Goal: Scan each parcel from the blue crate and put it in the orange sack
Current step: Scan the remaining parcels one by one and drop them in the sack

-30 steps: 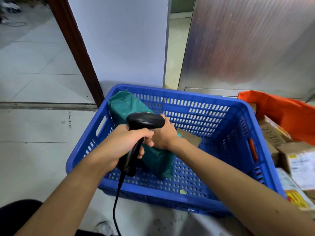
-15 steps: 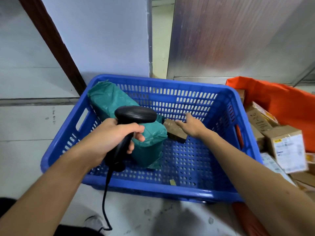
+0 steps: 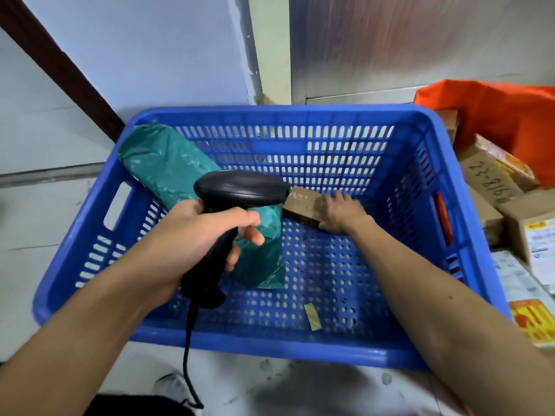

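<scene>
The blue crate (image 3: 414,127) stands on the floor in front of me. Inside it lies a long green plastic-wrapped parcel (image 3: 162,163), leaning toward the left wall. A small brown cardboard box (image 3: 303,202) sits on the crate floor near the middle. My right hand (image 3: 339,211) lies on top of that box, thumb at its near edge. My left hand (image 3: 195,238) grips a black barcode scanner (image 3: 240,187) by its handle, above the green parcel. The orange sack (image 3: 507,112) is at the far right, behind the crate.
Several cardboard parcels (image 3: 489,178) with labels lie piled to the right of the crate, in and by the sack. The scanner's cable (image 3: 187,349) hangs down over the crate's near rim. A scrap of tape (image 3: 312,316) lies on the crate floor. A wall and metal panel stand behind.
My right hand has left the green parcel and moved right onto the small brown box. The view has come closer to the crate. My left hand keeps holding the scanner.
</scene>
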Motion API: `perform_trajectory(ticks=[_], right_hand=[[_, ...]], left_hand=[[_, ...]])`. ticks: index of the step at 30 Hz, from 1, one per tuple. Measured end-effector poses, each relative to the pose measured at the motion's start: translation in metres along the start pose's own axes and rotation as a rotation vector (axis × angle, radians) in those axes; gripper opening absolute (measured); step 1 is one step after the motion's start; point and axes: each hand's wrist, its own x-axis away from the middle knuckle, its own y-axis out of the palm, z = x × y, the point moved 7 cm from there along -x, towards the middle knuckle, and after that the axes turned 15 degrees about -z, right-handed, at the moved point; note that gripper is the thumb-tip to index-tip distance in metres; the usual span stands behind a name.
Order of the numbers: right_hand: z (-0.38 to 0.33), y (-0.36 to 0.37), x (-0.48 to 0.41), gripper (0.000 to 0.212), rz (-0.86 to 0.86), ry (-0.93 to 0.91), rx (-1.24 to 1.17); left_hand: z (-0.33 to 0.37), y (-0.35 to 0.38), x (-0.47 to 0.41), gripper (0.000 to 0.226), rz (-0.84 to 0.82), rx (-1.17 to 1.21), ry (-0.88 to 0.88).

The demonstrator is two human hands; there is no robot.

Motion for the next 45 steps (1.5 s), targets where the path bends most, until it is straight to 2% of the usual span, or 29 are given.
perform_trajectory(ticks=[5, 7, 10, 12, 16, 19, 27, 34, 39, 42, 45], right_hand=[[0.004, 0.016, -0.019, 0.107, -0.051, 0.008, -0.191], [0.009, 0.016, -0.021, 0.105, 0.008, 0.039, -0.229], [0.010, 0.018, -0.021, 0.091, 0.089, 0.076, -0.184], [0.009, 0.027, -0.019, 0.089, 0.047, 0.089, -0.173], [0.011, 0.039, -0.002, 0.100, -0.073, 0.101, -0.178], [0.018, 0.027, 0.023, 0.102, -0.079, 0.122, -0.171], [0.043, -0.042, 0.143, 0.093, 0.135, 0.162, -0.091], [0.028, -0.089, 0.275, 0.087, 0.384, 0.107, -0.111], [0.010, -0.097, 0.348, 0.083, 0.572, -0.001, -0.398], [-0.004, -0.083, 0.372, 0.065, 0.585, -0.230, -0.847], [-0.025, -0.047, 0.378, 0.038, 0.480, -0.391, -1.316]], left_hand=[[-0.003, -0.002, -0.003, 0.019, 0.014, -0.008, -0.027], [-0.006, -0.005, -0.002, 0.025, 0.000, -0.021, -0.045], [-0.008, -0.012, 0.004, 0.037, -0.002, -0.031, -0.053], [-0.010, -0.016, 0.008, 0.029, 0.019, -0.038, -0.053], [-0.008, -0.019, 0.014, 0.020, 0.019, -0.015, -0.010], [0.002, -0.019, 0.020, 0.016, 0.016, 0.025, 0.062], [0.026, -0.007, 0.035, 0.008, -0.034, 0.123, 0.218], [0.038, -0.004, 0.061, 0.010, -0.062, 0.135, 0.335], [0.027, -0.007, 0.078, 0.007, -0.001, 0.191, 0.391], [0.019, -0.009, 0.089, 0.005, 0.030, 0.271, 0.413], [0.015, -0.006, 0.102, 0.005, 0.039, 0.359, 0.447]])
